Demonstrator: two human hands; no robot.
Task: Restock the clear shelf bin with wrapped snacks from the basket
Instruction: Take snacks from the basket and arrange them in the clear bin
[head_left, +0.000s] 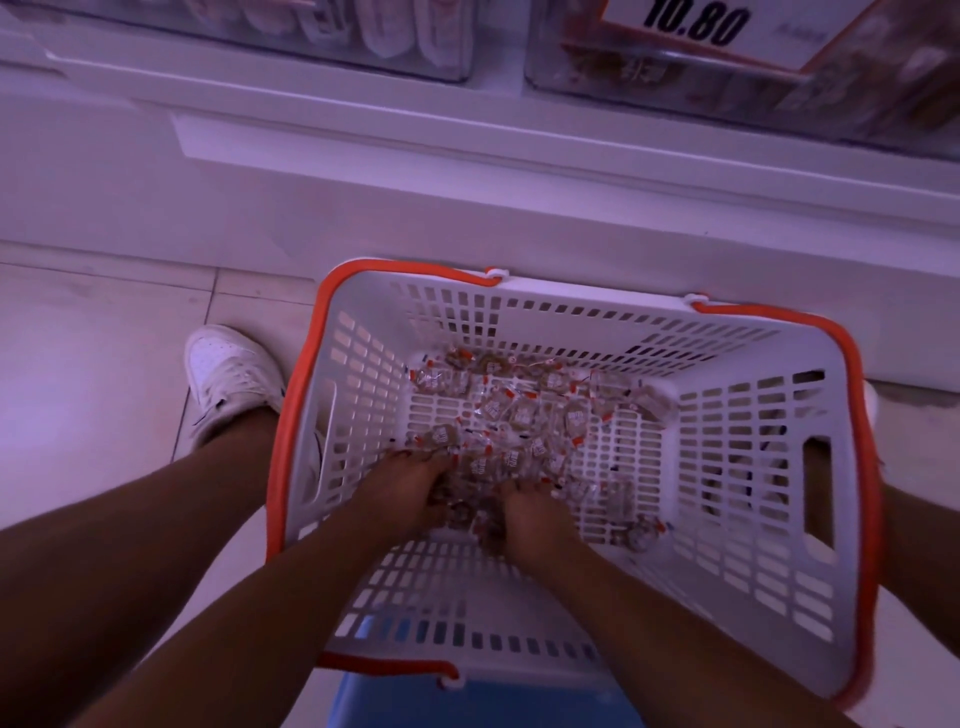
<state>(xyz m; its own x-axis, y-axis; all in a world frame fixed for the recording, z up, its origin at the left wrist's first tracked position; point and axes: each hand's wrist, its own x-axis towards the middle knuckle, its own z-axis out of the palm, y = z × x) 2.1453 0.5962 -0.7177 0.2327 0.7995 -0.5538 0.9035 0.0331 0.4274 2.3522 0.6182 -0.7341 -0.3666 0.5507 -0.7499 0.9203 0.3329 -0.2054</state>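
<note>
Both hands are down in the white slotted plastic basket with orange handles (363, 374), which sits at the centre of the view on the pale tiled floor (104, 364). The left hand (410, 491) is at about seven o'clock on the basket's bottom, fingers curled into the heap, its grip closed around a clutch of the small clear-wrapped brown snacks with red-tipped wrappers (524, 415). The right hand (530, 512) lies just beside it toward six o'clock, fingers likewise curled down into the wrappers and gripping a bunch of them. The rest of the snacks are scattered loose over the basket floor from ten o'clock across to four o'clock, thickest in the middle. Up at one o'clock of the view, on the white shelf (467, 171), stands the clear shelf bin (582, 78) holding brownish packets, a white price card with an orange edge (727, 31) tilted in front of it. At eleven o'clock a second clear bin (363, 57) holds pale wrapped goods. A white sneaker (228, 374) is planted just outside the basket at nine o'clock, and something blue (467, 701) shows under the near rim at six.
</note>
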